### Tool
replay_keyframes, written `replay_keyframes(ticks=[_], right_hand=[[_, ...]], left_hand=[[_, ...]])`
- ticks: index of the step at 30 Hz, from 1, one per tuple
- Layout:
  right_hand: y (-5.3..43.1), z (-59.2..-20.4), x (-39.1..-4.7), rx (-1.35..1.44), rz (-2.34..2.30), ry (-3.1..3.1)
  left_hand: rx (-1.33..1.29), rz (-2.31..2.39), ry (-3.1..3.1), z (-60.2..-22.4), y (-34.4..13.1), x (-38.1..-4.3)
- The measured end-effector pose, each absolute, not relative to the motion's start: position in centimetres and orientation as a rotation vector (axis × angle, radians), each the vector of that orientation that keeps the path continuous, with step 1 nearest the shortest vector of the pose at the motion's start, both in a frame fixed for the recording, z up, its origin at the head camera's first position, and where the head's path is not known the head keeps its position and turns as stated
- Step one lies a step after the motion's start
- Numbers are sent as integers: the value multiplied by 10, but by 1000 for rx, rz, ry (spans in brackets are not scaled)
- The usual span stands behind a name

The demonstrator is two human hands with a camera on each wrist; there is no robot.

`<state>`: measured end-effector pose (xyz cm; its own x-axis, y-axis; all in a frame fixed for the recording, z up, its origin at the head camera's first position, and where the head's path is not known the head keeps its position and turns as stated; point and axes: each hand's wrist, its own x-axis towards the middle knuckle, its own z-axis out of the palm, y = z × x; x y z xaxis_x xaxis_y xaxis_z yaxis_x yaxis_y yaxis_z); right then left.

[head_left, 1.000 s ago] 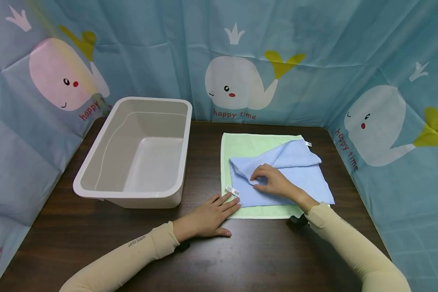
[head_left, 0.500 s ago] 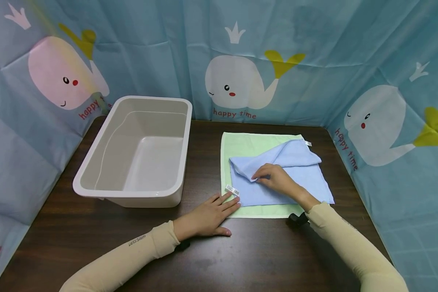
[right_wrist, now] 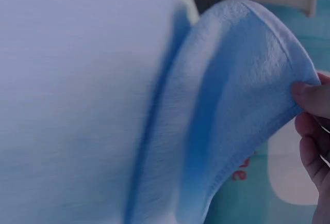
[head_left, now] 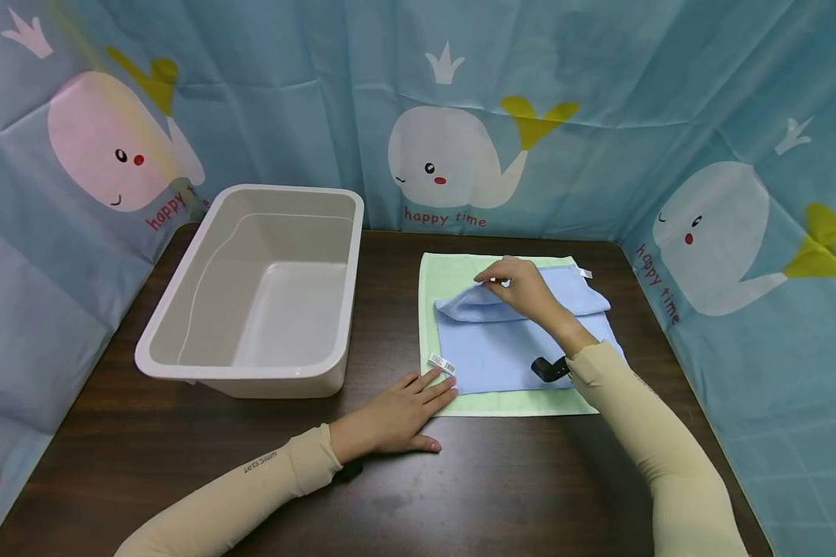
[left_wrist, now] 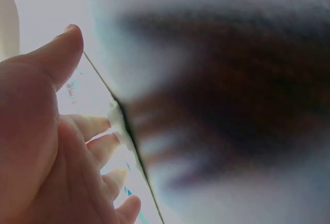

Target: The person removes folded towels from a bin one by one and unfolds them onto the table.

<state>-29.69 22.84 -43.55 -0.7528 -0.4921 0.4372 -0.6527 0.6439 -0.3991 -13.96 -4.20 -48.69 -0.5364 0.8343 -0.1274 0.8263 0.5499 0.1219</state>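
right hand (head_left: 520, 288) pinches blue towel (head_left: 496, 352) by lifted corner. left hand (head_left: 399, 415) flat, fingers spread onto green towel (head_left: 451, 272) underneath.

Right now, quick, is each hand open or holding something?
Left hand: open, fingers reaching onto the green cloth.
Right hand: closed, pinching the blue cloth.

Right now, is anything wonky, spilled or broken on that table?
A bit wonky, yes: the blue cloth lies crooked on the green cloth, poking past its right edge, and part of it is lifted, pinched by the right-hand fingers. I see no spill on the table, and nothing looks broken.
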Motion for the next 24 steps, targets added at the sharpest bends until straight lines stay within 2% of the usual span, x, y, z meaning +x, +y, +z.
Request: replay_keyframes(ticks=[7,14,24], right_hand=[[202,-424,-339,805,868,-2525],[179,-446,-379,646,874,-2693],[163,-465,-400,552,828,-2907]], left_hand=[[1411,86,2610,-487,-43,-139],[1427,101,2611,-489,-43,-140],[1411,93,2606,-491,-45,-141]])
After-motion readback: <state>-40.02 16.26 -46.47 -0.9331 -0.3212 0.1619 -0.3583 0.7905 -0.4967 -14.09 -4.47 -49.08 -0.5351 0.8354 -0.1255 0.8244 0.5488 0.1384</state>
